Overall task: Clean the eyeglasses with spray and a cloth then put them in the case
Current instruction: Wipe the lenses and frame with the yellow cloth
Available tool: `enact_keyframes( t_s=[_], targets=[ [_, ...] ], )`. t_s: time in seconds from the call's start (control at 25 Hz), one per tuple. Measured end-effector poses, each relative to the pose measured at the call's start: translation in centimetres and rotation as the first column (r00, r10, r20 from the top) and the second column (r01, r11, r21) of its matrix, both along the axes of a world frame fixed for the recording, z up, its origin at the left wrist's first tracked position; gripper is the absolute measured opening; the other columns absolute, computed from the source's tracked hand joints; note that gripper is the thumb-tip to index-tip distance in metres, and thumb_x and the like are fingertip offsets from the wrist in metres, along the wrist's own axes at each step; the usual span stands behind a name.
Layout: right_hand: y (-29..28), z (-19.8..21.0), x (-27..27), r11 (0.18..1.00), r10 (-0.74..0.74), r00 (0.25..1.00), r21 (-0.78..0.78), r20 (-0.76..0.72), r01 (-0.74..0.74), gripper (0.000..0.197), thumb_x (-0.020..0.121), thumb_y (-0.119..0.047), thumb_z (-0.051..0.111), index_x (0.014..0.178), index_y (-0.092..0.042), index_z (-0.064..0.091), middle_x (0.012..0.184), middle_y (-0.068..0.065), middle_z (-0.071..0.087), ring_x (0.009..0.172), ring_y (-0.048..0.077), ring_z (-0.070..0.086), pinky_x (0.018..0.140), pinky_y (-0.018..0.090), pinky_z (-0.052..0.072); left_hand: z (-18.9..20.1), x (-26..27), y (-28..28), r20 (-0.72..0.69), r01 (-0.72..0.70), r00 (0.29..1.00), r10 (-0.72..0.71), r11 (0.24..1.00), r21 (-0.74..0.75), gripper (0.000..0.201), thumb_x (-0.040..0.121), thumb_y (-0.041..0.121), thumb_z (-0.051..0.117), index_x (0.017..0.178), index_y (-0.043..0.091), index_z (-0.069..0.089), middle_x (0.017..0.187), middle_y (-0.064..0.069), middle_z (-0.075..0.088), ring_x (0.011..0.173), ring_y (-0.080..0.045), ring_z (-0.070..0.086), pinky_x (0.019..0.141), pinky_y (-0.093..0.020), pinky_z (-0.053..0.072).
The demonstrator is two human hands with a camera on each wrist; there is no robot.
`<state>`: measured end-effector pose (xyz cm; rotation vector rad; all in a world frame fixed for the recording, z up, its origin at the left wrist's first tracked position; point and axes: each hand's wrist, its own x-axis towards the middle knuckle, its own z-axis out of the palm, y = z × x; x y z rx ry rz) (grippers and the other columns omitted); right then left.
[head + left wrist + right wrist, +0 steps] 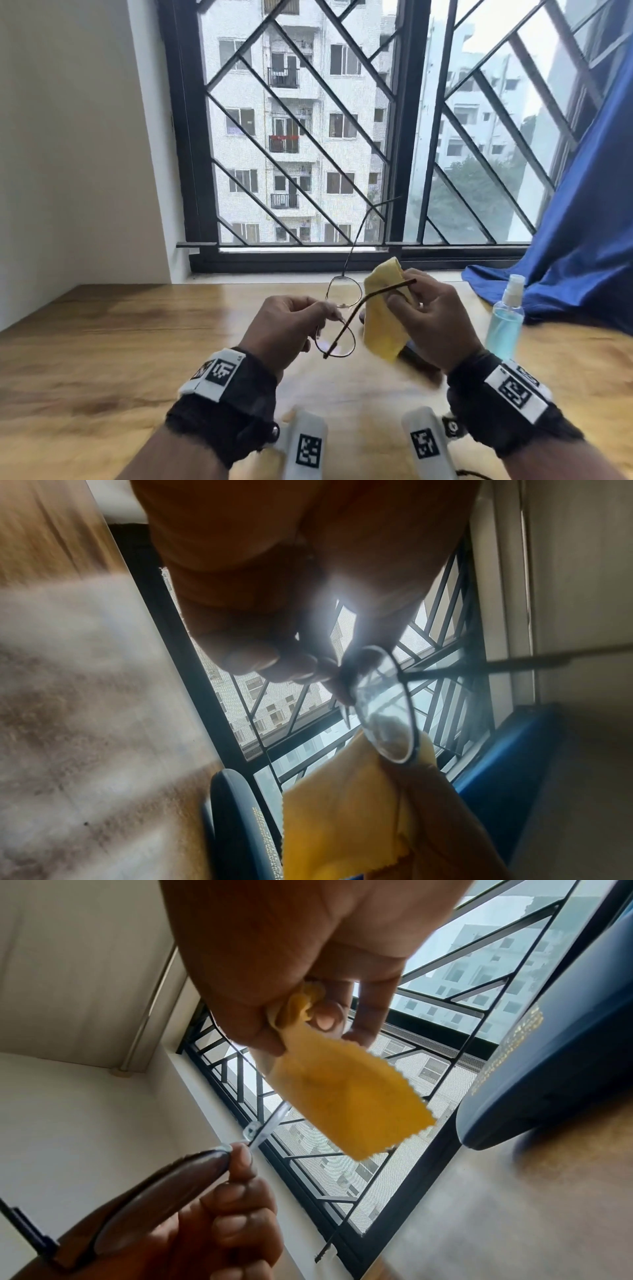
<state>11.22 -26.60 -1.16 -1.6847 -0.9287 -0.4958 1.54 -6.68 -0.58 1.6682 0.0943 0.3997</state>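
Thin dark wire-rimmed eyeglasses (337,322) hang above the wooden table, both temples unfolded. My left hand (291,325) pinches them at the bridge between the lenses; in the left wrist view the fingertips (301,669) meet beside one lens (385,718). My right hand (428,318) grips a yellow cloth (383,318) just right of the glasses, apart from the lenses. The right wrist view has the cloth (346,1102) bunched in my fingers. A dark blue case (240,826) lies on the table under my right hand, mostly hidden in the head view. The blue spray bottle (505,322) stands at the right.
A barred window (342,137) rises just behind the table's far edge. Blue fabric (582,240) drapes from the right onto the table behind the bottle. A white wall (68,154) closes the left side. The wooden tabletop (102,359) spreads to the left.
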Motion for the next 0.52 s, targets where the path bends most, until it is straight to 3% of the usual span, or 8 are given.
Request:
enact_keyframes(
  t_s=[0.16, 0.32, 0.4, 0.52],
  targets=[
    [0.30, -0.30, -0.44, 0.989, 0.106, 0.992, -0.098, -0.075, -0.113, 0.023, 0.080, -0.032, 0.063, 0.088, -0.019, 0.080, 0.086, 0.006, 0.071, 0.083, 0.026, 0.067, 0.072, 0.037, 0.054, -0.07, -0.01, -0.38, 0.020, 0.041, 0.999, -0.042, 0.999, 0.026, 0.021, 0.089, 0.017, 0.069, 0.072, 0.009, 0.078, 0.056, 0.002, 0.052, 0.052, -0.010, 0.046, 0.056, -0.028, 0.037],
    [0.27, -0.27, -0.49, 0.994, 0.075, 0.991, -0.068, -0.112, -0.083, 0.019, 0.077, -0.030, 0.062, 0.088, -0.027, 0.078, 0.084, 0.003, 0.074, 0.076, 0.009, 0.066, 0.068, 0.023, 0.051, -0.30, 0.01, -0.60, 0.022, 0.060, 0.998, -0.061, 0.996, 0.064, 0.021, 0.090, 0.018, 0.068, 0.075, 0.008, 0.079, 0.053, 0.005, 0.053, 0.053, -0.009, 0.046, 0.053, -0.023, 0.038],
    [0.30, -0.30, -0.37, 0.987, 0.091, 0.989, -0.125, -0.118, -0.105, 0.020, 0.081, -0.025, 0.062, 0.093, -0.025, 0.078, 0.087, 0.001, 0.076, 0.077, 0.012, 0.068, 0.068, 0.021, 0.052, -0.41, 0.14, -0.41, 0.018, 0.058, 0.998, -0.059, 0.997, 0.042, 0.022, 0.091, 0.019, 0.068, 0.073, 0.011, 0.079, 0.055, 0.004, 0.053, 0.054, -0.010, 0.047, 0.058, -0.030, 0.039],
    [0.33, -0.15, -0.52, 0.975, 0.149, 0.976, -0.138, -0.161, -0.172, 0.023, 0.080, -0.029, 0.063, 0.094, -0.022, 0.080, 0.088, 0.004, 0.077, 0.079, 0.016, 0.069, 0.069, 0.027, 0.054, -0.50, 0.20, -0.21, 0.020, 0.072, 0.997, -0.073, 0.997, 0.022, 0.021, 0.091, 0.019, 0.068, 0.076, 0.007, 0.079, 0.056, 0.003, 0.053, 0.054, -0.013, 0.046, 0.065, -0.037, 0.038]
  ],
)
